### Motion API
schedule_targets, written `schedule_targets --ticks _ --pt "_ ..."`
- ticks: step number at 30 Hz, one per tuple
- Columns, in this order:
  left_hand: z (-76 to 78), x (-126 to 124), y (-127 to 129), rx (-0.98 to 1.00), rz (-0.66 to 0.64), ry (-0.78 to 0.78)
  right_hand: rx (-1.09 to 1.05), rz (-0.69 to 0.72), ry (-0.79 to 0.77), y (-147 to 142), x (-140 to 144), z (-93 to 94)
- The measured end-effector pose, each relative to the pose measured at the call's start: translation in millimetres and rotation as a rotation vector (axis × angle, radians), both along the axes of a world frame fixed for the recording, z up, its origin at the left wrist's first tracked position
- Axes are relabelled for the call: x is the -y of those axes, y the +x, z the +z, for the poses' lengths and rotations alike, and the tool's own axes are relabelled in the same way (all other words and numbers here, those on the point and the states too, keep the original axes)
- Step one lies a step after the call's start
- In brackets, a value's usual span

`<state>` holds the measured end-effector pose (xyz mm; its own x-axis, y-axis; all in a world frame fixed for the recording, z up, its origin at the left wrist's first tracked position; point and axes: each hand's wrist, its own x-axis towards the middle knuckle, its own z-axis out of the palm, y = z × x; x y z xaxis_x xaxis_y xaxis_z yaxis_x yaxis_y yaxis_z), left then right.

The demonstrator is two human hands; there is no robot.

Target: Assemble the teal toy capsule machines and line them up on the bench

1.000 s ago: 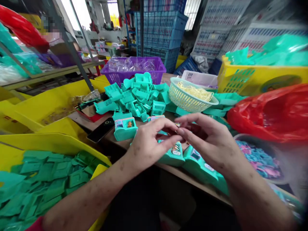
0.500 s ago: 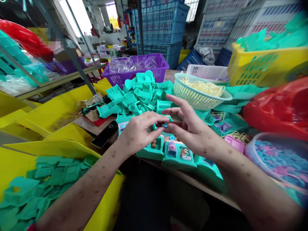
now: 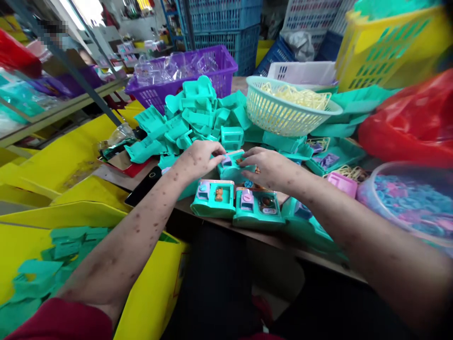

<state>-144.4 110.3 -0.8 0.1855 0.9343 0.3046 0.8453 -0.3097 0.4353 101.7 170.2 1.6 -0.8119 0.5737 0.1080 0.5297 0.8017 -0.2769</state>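
Observation:
My left hand point(image 3: 198, 158) and my right hand point(image 3: 268, 167) both rest on a teal plastic toy piece point(image 3: 231, 166) lying on the wooden table, fingers pressed on its top from either side. Just in front of it, near the table's edge, lie two teal toy units point(image 3: 213, 198) point(image 3: 257, 208) with small pink and brown inserts. Behind my hands rises a heap of empty teal housings point(image 3: 198, 120).
A pale green basket point(image 3: 283, 113) of yellowish strips stands behind my right hand, a purple basket point(image 3: 184, 71) of clear parts farther back. A bowl of blue and pink bits point(image 3: 406, 203) and a red bag point(image 3: 410, 118) sit right. Yellow bin with teal lids point(image 3: 46, 264) left; phone point(image 3: 143, 185).
My hands dropped from a raised pinch in front of me and reached forward onto the teal piece on the table. The view tilted down and forward.

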Motion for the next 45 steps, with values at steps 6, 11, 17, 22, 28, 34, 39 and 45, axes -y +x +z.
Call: schedule_targets --ticks 6,11,17,22,28,34,39,45 --pt "-6.1 -1 0 0.016 -0.013 0.031 0.083 0.011 0.047 -1 -8 -4.6" --pt "-5.6 -3 4 0.037 0.036 0.028 0.144 -0.015 0.067 -4 -6 0.3" --pt "-5.6 -5 5 0.095 0.09 0.002 0.175 -0.044 0.091 -6 0 4.4" --pt "-1.5 -2 3 0.069 0.031 -0.015 0.174 -0.031 0.076 -6 1 7.0" --pt "2.9 -3 1 0.034 0.032 -0.052 0.149 -0.019 0.073 -6 0 6.1" --pt "0.1 -4 0 0.085 0.071 -0.077 0.168 -0.038 0.076 -8 -1 3.4" --pt "3.7 -6 0 0.042 0.073 -0.097 0.15 -0.026 0.095 -8 0 3.1" --pt "16.2 -10 5 -0.085 0.068 -0.168 0.166 -0.048 0.115 -10 0 2.6"
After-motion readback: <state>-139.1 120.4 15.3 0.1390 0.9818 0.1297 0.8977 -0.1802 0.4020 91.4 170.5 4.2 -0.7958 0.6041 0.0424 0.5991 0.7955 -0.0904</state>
